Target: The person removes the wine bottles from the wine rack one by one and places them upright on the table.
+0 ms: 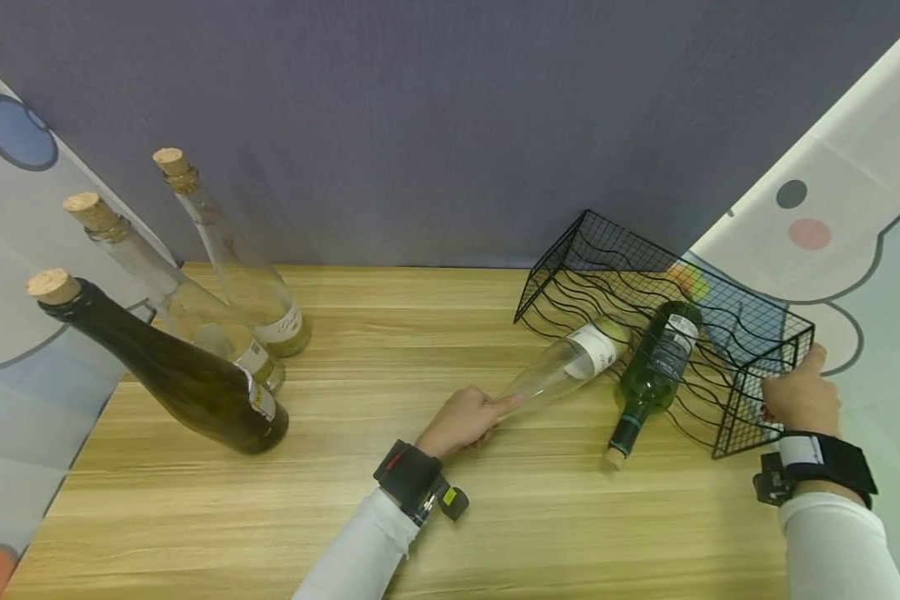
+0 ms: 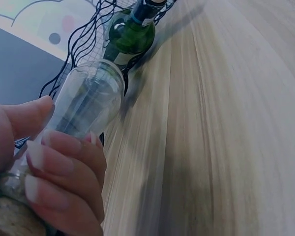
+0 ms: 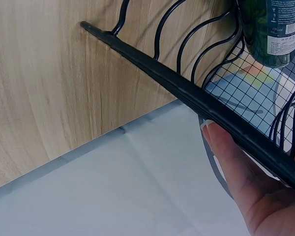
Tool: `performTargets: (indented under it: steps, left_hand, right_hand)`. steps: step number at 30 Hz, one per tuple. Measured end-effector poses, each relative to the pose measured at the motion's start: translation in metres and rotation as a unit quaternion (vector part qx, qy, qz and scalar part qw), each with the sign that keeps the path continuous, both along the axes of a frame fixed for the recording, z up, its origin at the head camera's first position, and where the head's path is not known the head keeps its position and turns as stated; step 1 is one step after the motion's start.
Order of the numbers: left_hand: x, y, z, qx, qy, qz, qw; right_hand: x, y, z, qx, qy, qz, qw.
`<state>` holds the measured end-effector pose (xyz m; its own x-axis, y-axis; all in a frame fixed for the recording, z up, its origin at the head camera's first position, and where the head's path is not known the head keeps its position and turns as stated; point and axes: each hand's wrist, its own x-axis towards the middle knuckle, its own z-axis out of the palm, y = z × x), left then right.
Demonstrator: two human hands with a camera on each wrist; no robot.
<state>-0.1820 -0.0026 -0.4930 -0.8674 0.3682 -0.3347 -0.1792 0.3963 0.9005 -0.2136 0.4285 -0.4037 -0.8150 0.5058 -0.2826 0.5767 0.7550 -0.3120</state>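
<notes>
My left hand point(image 1: 468, 419) grips the neck of a clear glass bottle point(image 1: 551, 375), whose white-labelled base lies in the black wire rack point(image 1: 750, 321). In the left wrist view, fingers point(image 2: 73, 172) curl round the neck beside the cork point(image 2: 14, 216). A green bottle point(image 1: 660, 358) with a dark label lies in the rack to the right, its corked neck toward the front. At the rack's right end, my right hand point(image 1: 802, 396) holds the wire side; in the right wrist view, the thumb point(image 3: 231, 162) rests against the black frame point(image 3: 187, 91).
Three corked bottles stand on the left of the wooden table point(image 1: 390, 333): a dark one point(image 1: 187, 383), a clear one point(image 1: 187, 304) and another clear one point(image 1: 240, 267) behind. A grey panel point(image 1: 420, 125) rises at the back, with patterned sheets point(image 1: 817, 200) on both sides.
</notes>
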Motion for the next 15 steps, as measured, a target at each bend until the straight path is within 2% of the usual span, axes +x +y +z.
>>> performTargets:
  steps: [8,15]
  left_hand:
    - [-0.001,-0.009,0.002,0.014,-0.011,-0.013,0.9998]
    - [-0.004,-0.021,-0.001,0.035,-0.035,-0.029,0.9983]
  right_hand:
    - [-0.001,0.000,0.000,-0.002,0.000,-0.004,1.0000]
    - [0.000,0.000,0.000,0.001,-0.004,-0.003,1.0000]
